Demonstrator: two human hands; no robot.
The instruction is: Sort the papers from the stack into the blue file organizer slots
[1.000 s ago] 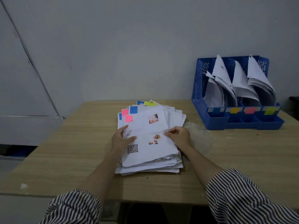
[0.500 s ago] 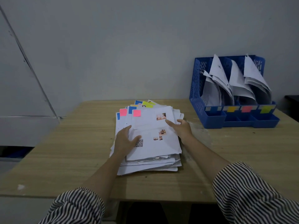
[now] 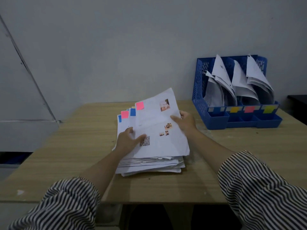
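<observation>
The top sheet (image 3: pixel 159 127) is tilted up off the stack (image 3: pixel 149 163), its far edge raised. The right hand (image 3: pixel 186 122) pinches its right edge, thumb on top, fingers hidden beneath. The left hand (image 3: pixel 127 140) grips its left edge, thumb beside a blurred code; its fingers are hidden too. The organizer (image 3: pixel 235 117) stands well right of the right fingers, its labels unreadable.

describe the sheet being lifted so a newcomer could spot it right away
On the wooden table, left of the blue file organizer, lies a stack of papers. Both hands hold its top sheet, far edge tilted up. It alone shows a pink tab beside small photos and a QR code.
</observation>
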